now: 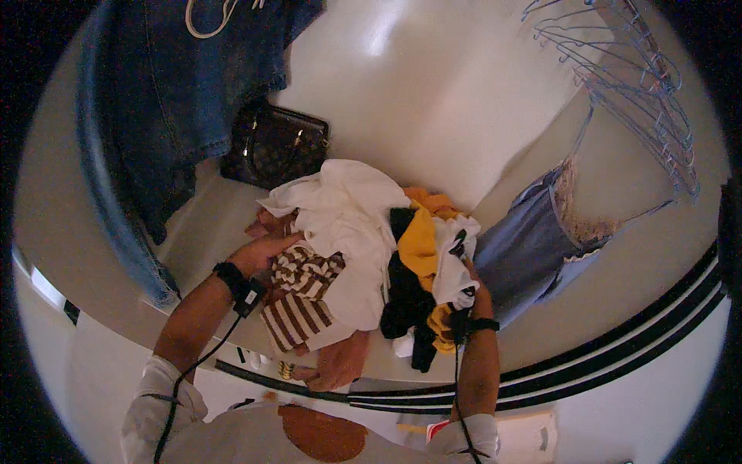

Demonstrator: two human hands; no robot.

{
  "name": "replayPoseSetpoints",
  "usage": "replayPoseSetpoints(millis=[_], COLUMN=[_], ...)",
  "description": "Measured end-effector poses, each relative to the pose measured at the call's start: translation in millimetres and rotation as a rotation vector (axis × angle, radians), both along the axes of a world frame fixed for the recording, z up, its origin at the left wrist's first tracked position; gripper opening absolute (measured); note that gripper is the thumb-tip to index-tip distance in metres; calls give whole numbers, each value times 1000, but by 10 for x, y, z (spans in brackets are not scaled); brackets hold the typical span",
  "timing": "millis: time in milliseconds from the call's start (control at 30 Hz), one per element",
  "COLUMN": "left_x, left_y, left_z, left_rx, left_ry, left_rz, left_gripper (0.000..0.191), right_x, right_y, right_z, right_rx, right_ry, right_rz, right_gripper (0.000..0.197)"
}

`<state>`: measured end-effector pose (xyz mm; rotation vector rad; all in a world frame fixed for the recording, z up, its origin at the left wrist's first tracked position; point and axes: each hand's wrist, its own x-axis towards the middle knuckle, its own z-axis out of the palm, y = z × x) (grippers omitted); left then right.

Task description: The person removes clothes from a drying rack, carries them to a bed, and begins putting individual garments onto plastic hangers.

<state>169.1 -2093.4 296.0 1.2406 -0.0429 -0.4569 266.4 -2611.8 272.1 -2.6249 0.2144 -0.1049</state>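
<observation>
A heap of clothes lies before me on a light surface with a striped edge. My left hand (268, 253) is at the heap's left side, on a brown-and-white striped garment (295, 316) and beside a white garment (353, 214); its fingertips are partly hidden in the cloth. At the right side, my right hand (470, 275) rests against a white cloth with dark marks (452, 238), its fingers mostly hidden. Yellow cloth (418, 246) and black cloth (406, 296) lie between the white garment and my right hand. Reddish-brown cloth (342, 362) hangs over the near edge.
Denim garments (168, 87) lie at the left, next to a dark patterned handbag (278, 145). On the right is a blue-grey camisole with lace trim (522, 249). Several wire hangers (643, 98) are bunched at the upper right. A cable runs from each wrist.
</observation>
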Motion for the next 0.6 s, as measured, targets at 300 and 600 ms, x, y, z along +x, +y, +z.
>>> replayPoseSetpoints(millis=[300, 600], left_x=[-169, -599], left_y=[117, 534], left_z=[-70, 79], left_rx=[123, -34], left_ry=[-424, -369], left_rz=[-184, 79], left_gripper=[62, 63], right_x=[135, -468], right_y=[586, 1257], right_z=[206, 444], right_rx=[81, 341], right_ry=[-89, -207], right_rz=[337, 389], right_gripper=[73, 72])
